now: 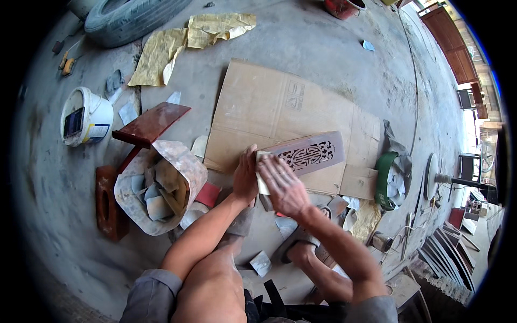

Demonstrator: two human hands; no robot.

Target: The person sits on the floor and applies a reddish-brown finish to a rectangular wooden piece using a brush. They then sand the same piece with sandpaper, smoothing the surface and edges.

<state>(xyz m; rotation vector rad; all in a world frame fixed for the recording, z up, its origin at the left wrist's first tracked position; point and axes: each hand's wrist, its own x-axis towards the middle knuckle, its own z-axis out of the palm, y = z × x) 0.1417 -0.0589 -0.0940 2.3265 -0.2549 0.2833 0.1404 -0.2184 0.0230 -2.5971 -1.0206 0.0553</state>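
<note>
A flat, purple-grey panel with carved openwork [315, 155] lies tilted over the cardboard, its near left end between my hands. My left hand [246, 173] is closed against that end's left edge, its fingertips partly hidden. Across the panel's face lies my right hand [284, 185], dusty, fingers stretched forward and close together. Under it a pale yellow piece of sandpaper [263, 182] shows along the hand's left side, pressed to the panel. The covered part of the panel cannot be seen.
Flattened cardboard [258, 102] lies ahead. To the left stand a bag of sandpaper scraps [126, 185], a dark red board [153, 125] and a white bucket [102, 116] with a phone. A green container [383, 180] sits right. Yellow sheets [161, 54] and a tire [134, 21] lie farther off.
</note>
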